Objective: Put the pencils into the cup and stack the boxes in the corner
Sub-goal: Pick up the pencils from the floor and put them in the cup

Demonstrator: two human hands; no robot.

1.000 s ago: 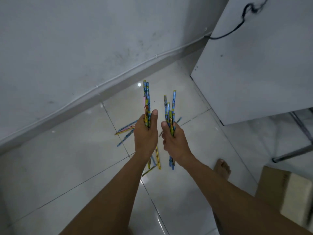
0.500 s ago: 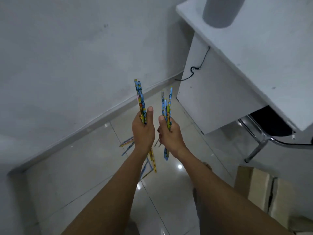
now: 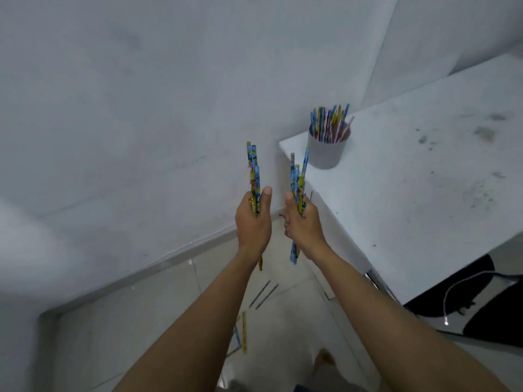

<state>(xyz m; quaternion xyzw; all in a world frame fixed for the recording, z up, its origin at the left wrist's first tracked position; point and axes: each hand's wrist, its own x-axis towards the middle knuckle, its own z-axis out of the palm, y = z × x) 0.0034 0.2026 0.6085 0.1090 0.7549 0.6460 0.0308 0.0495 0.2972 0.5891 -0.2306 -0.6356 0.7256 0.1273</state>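
Note:
My left hand (image 3: 252, 222) is shut on a bundle of colourful pencils (image 3: 252, 171) held upright. Close beside it, my right hand (image 3: 304, 222) grips a second upright bundle of pencils (image 3: 298, 176). Both are raised at chest height in front of the white wall. A grey cup (image 3: 327, 151) holding several pencils stands on the near corner of the white desk (image 3: 418, 193), up and to the right of my right hand. Several loose pencils (image 3: 263, 295) lie on the tiled floor below. No boxes are in view.
The white wall and its baseboard (image 3: 141, 273) run along the left. A black chair seat with a white cable (image 3: 481, 301) sits under the desk at right. My bare foot (image 3: 325, 360) is on the floor at the bottom.
The view has tilted up: the desk top and the cup have come into sight, and the cardboard box has left the frame. Both hands rose with their pencil bundles, still side by side.

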